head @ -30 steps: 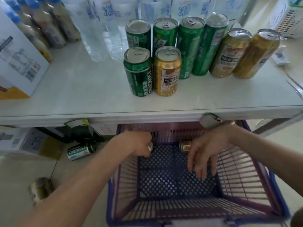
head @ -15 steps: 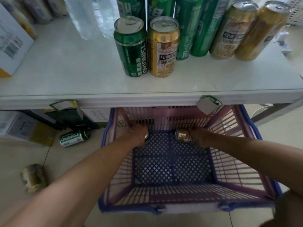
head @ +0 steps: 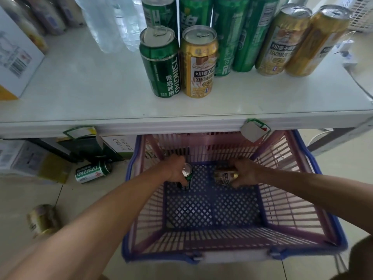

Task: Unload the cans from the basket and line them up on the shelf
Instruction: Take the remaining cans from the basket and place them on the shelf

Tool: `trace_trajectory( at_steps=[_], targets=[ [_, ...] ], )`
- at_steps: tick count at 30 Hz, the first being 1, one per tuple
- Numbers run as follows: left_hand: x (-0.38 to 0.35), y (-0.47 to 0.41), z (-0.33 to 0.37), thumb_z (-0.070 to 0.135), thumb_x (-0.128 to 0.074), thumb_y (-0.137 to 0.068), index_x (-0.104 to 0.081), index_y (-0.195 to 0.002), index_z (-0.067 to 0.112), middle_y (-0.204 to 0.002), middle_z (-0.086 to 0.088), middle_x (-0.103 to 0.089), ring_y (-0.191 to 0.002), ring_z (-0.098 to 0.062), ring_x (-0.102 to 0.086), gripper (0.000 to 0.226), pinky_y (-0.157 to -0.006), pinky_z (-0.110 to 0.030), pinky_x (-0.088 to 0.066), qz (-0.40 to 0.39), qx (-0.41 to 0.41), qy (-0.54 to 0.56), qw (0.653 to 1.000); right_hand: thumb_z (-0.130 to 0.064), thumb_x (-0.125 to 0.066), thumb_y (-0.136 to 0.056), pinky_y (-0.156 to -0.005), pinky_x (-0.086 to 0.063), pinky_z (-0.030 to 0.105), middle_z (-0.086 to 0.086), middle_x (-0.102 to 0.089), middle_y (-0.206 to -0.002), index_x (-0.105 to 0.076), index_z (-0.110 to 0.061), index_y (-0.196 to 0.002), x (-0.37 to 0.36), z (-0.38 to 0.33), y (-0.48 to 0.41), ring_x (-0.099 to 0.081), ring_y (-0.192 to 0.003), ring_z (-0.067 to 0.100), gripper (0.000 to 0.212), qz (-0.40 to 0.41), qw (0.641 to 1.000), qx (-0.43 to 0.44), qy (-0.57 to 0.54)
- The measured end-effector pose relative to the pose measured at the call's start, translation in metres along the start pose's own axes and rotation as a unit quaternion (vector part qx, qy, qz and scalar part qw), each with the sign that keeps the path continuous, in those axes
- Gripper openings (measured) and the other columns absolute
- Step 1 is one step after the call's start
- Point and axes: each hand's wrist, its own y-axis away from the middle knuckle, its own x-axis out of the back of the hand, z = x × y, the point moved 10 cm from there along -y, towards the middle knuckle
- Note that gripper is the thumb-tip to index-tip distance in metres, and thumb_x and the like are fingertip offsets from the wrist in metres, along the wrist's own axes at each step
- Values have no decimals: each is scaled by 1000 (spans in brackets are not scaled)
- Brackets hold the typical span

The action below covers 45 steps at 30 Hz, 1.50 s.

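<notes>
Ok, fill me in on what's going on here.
A person is reaching into the basket with both hands. The left hand grips a green can, the right hand a gold can. No other cans show in the basket. Green and gold cans already stand on the shelf, and two more cans lie on the floor at left.

The basket (head: 314,170) is moulded plastic, pink slatted walls with a blue rim and a blue lattice floor, fairly matt. Under the left fingers (head: 182,179) a green can (head: 186,174) shows a bare, shiny metal top; the gold can (head: 225,176) beside the right fingers (head: 239,183) has a glossy printed skin. Above the fingers, the shelf (head: 90,91) is smooth, white and faintly reflective, and its cans (head: 198,61) gleam like lacquered metal.
</notes>
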Motion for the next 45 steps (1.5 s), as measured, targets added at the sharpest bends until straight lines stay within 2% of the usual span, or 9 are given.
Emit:
trace_trajectory(
  at_steps=[5, 12, 16, 20, 24, 27, 31, 37, 45],
  targets=[
    [-1, 8, 4, 42, -91, -62, -58, -126, 12, -120, -5, -62, -102, -21, -61, 78, -87, -37, -57, -8, -21, -12, 1000, -36, -87, -69, -55, -52, 22, -8, -63, -93, -51, -27, -106, 24, -19, 43, -63, -77, 6, 52, -10, 998, -1, -68],
    [26, 34, 20, 49, -88, -58, -62, -122, 18, -114, -1, -66, -97, -19, -64, 76, -84, -38, -58, -3, -63, -27, 998, -43, -90, -57, -65, -47, 7, -22, -65, -98, -57, -34, -110, 91, -71, 115, -62, -84, -7, 63, 106, 988, 61, -90],
    [58, 65, 40, 53, -85, -57, -64, -113, 20, -105, 4, -68, -91, -16, -65, 68, -79, -37, -59, -20, -97, -58, 993, -41, -94, -54, -77, -58, 15, -21, -69, -101, -59, -37, -112, 126, -90, 159, -67, -90, -5, 67, 163, 972, 78, -147],
    [104, 106, 65, 45, -88, -56, -67, -83, 24, -75, 8, -71, -67, -10, -69, 40, -57, -27, -54, -11, -139, -19, 990, -50, -92, -50, -79, -56, 17, -21, -70, -104, -60, -40, -114, 159, -103, 199, -66, -96, -3, 72, 223, 954, 107, -168],
    [158, 155, 92, 53, -86, -60, -70, -84, 27, -80, 11, -74, -69, -7, -72, 38, -63, -36, -62, 16, -159, 47, 986, -34, -99, -55, -76, -60, 29, -8, -75, -101, -67, -31, -110, 195, -112, 226, -73, -90, 10, 63, 253, 910, 179, -274],
    [194, 188, 119, 63, -77, -65, -69, -82, 23, -78, 9, -74, -67, -11, -70, 45, -61, -42, -59, 93, -186, 51, 977, -16, -94, -55, -72, -59, 22, 0, -77, -97, -69, -17, -105, 220, -107, 237, -74, -87, 14, 55, 290, 861, 220, -356],
    [235, 216, 146, 72, -73, -62, -66, -81, 19, -74, 4, -71, -66, -18, -67, 57, -60, -45, -53, 243, -225, 73, 941, -19, -83, -57, -62, -55, 14, -7, -76, -87, -68, -20, -97, 255, -93, 253, -72, -74, 6, 43, 383, 812, 204, -389],
    [268, 221, 162, 76, -69, -62, -60, -83, 22, -74, 10, -67, -66, -9, -64, 59, -62, -32, -56, 452, -168, 117, 868, -18, -92, -66, -45, -46, 19, -15, -70, -68, -70, -19, -99, 295, -65, 253, -57, -49, 3, 40, 473, 794, 140, -355],
    [262, 208, 160, 74, -66, -65, -59, -90, 21, -87, 7, -67, -79, -17, -63, 59, -76, -38, -57, 539, -64, 147, 827, -44, -87, -55, -56, -45, 21, -15, -71, -75, -69, -36, -89, 334, -44, 248, -58, -52, -5, 40, 549, 777, 61, -302]
  ],
)
